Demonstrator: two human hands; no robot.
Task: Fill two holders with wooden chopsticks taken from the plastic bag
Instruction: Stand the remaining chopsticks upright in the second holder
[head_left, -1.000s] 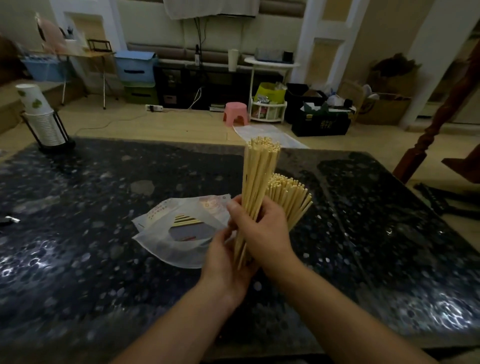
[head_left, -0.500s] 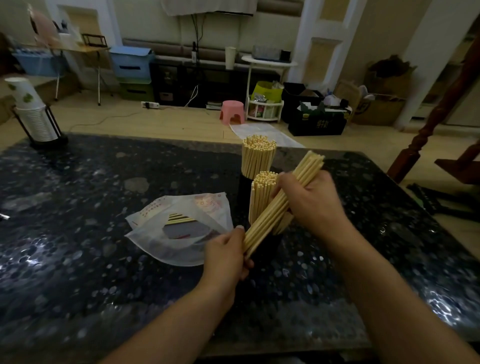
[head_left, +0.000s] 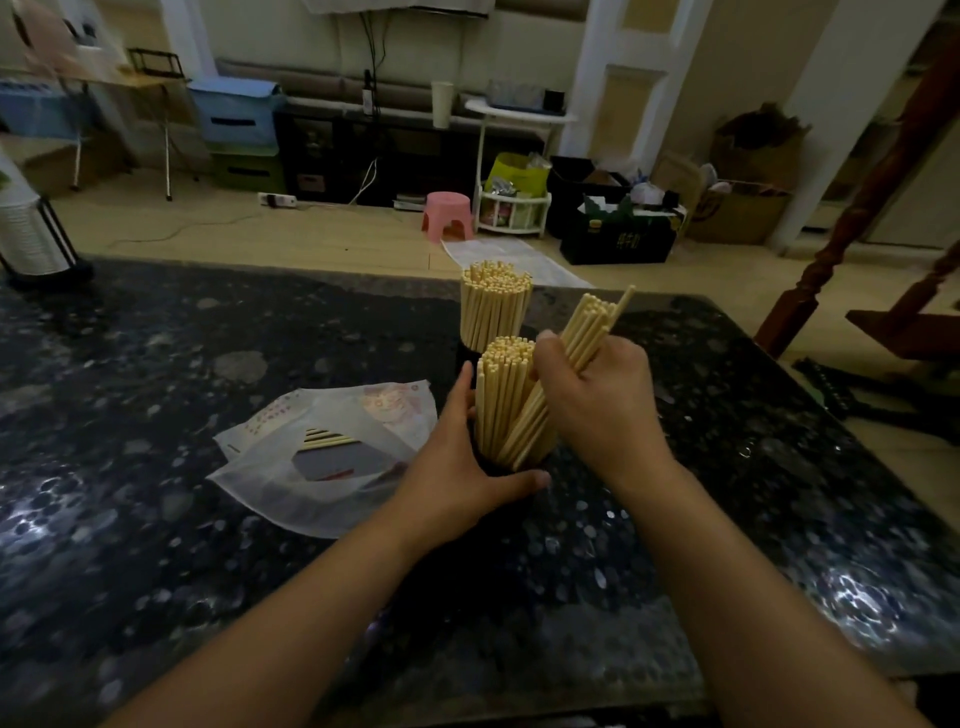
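Two dark holders stand mid-table, one behind the other. The far holder (head_left: 467, 347) carries an upright bunch of wooden chopsticks (head_left: 494, 304). The near holder (head_left: 501, 466) also holds a bunch (head_left: 501, 395). My right hand (head_left: 597, 402) grips a slanted bundle of chopsticks (head_left: 589, 325) whose lower ends sit in the near holder. My left hand (head_left: 460, 467) wraps the near holder, thumb along its front, fingers up its left side. The white plastic bag (head_left: 317, 452) lies flat to the left with a few chopsticks (head_left: 327, 440) showing inside.
The dark speckled table (head_left: 208, 545) stretches all around. A stack of paper cups in a black stand (head_left: 26, 234) sits at the far left corner. A wooden stair post (head_left: 852, 208) rises beyond the table's right edge.
My right hand has tipped the bundle more upright and lowered its ends into the near holder. My left hand let go of the bundle's lower end and moved onto the holder.
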